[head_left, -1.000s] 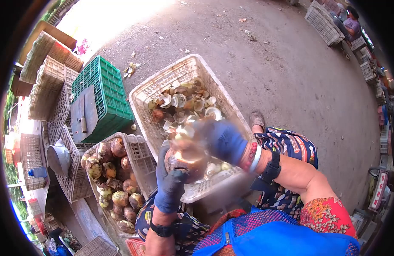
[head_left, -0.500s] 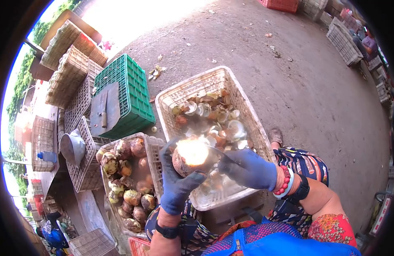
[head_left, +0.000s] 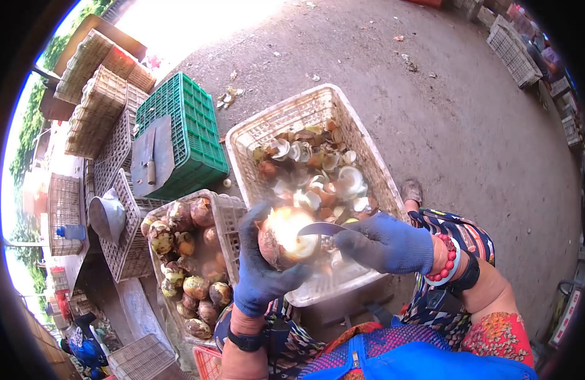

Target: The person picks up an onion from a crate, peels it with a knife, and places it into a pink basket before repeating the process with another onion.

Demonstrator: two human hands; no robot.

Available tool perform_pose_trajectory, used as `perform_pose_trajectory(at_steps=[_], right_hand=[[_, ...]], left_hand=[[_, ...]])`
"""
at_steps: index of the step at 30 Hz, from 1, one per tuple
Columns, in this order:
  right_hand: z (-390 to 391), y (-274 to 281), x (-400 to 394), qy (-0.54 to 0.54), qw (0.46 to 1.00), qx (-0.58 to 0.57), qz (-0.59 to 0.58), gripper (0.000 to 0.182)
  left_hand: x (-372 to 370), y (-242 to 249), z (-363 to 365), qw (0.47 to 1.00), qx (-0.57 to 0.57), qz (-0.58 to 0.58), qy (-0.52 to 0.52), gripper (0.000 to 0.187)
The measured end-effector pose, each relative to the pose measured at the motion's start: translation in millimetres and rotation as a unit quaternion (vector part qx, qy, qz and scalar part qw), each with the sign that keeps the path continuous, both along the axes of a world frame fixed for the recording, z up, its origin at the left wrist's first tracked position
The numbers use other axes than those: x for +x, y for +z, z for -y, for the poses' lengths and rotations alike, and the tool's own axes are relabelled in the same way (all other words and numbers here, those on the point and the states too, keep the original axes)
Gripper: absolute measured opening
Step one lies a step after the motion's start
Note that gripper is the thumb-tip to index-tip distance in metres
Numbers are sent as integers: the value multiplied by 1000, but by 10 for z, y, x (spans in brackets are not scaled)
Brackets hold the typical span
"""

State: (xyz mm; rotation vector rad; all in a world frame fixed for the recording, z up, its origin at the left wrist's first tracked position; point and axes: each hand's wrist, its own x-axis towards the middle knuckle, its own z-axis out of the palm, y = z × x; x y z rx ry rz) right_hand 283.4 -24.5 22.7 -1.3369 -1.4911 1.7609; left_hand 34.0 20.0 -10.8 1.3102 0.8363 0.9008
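Observation:
My left hand (head_left: 259, 269), in a blue and dark glove, is wrapped round a large round bulb (head_left: 276, 244) with reddish-brown skin and a bright, overexposed pale face. Closed on a knife is my right hand (head_left: 387, 246), gloved the same way; the handle is hidden in the fist. The curved blade (head_left: 321, 228) points left, its tip at the pale side of the bulb. Both hands are above the near part of a white basket (head_left: 368, 149) holding peels and pale cut pieces (head_left: 351, 182). At the left, a second crate (head_left: 232, 221) holds several unpeeled bulbs (head_left: 195, 287).
A green crate (head_left: 204, 133) carries a dark board with a second knife (head_left: 151, 163). A metal bowl (head_left: 107, 218) sits on a white crate, with stacked crates (head_left: 96, 117) behind. My foot (head_left: 411, 190) is right of the basket. Other people are at the far right and lower left.
My right hand has moved slightly right and the knife blade now shows clearly against the bulb. My left hand still holds the bulb. The whole view has shifted slightly.

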Motion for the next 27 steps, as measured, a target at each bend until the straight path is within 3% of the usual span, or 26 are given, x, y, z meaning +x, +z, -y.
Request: perform_pose_trajectory(at_steps=[3,6,8,10,13,14,15,16,19,21,24,26,27], right_hand=[[0,29,-18,40,998,-41,11,53],[103,-152,-91,50,998,27,-25,51],[74,-84,-110,59,974,-182,-119,52],[42,63,-114,70,931,-310,-179,54],[40,178,-103,95,888,-378,-245,58],[98,107,-99,101,870,-392,-282,60],[120,31,-102,104,841,-419,-325,62],[130,-19,-114,108,810,-447,-365,63],[40,196,-51,51,947,-289,-128,65],[98,-160,-74,34,989,-102,-100,63],[154,-384,-105,-37,990,131,-28,50],[151,-352,-160,-156,973,165,42,39],[124,-296,-147,-160,970,175,62,35]], left_hand=[[2,12,25,1000,6,-30,-5,101],[-91,-29,-15,996,-24,-47,-75,102],[-88,-11,-23,992,-64,-50,-91,103],[-97,44,-47,984,-137,0,-112,106],[-43,63,-15,979,-149,78,-116,111],[-17,34,-48,981,-115,63,-139,114],[-39,1,-118,984,-45,-35,-172,116],[-44,-10,-89,982,-96,7,-160,110],[-33,34,-53,982,-146,46,-114,105],[-28,72,-61,982,-154,61,-89,105],[-18,75,-64,979,-172,93,-64,108],[-30,33,-74,980,-175,89,-42,106],[-37,28,-85,982,-162,87,-37,106]])
